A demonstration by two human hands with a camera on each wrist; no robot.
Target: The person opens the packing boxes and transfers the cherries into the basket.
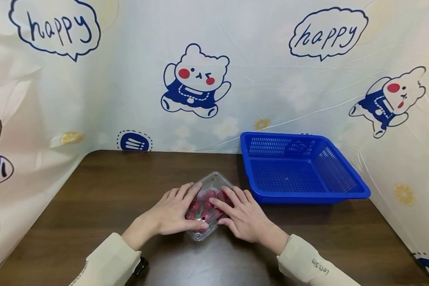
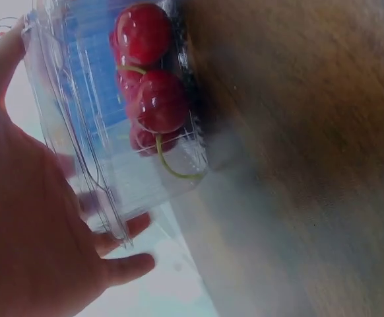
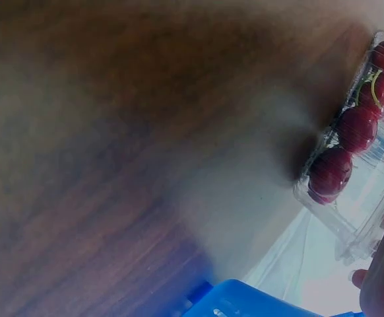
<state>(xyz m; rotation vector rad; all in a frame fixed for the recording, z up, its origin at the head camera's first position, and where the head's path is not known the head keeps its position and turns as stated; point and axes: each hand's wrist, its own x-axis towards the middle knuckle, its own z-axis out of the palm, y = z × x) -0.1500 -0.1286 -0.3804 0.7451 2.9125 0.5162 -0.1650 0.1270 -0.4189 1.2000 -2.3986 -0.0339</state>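
Note:
A clear plastic clamshell box [image 1: 213, 182] of red cherries [image 1: 211, 194] sits on the table, lid down, one corner toward me. Along its left side my left hand [image 1: 173, 212] holds it, thumb on the near corner and fingers along the far left edge. In the left wrist view, cherries [image 2: 158, 100] with green stems show through the wall beside that hand [image 2: 37, 231]. From the right, my right hand [image 1: 244, 214] rests with spread fingers on the lid, its thumb by the near right edge. The right wrist view shows only part of this hand [image 3: 383, 264] beside the box [image 3: 350, 228].
A blue perforated plastic basket [image 1: 286, 174] stands at the back right of the dark wooden table [image 1: 128, 171], just beyond my right hand. A printed cloth [image 1: 264, 87] with bears hangs behind the table and along both sides.

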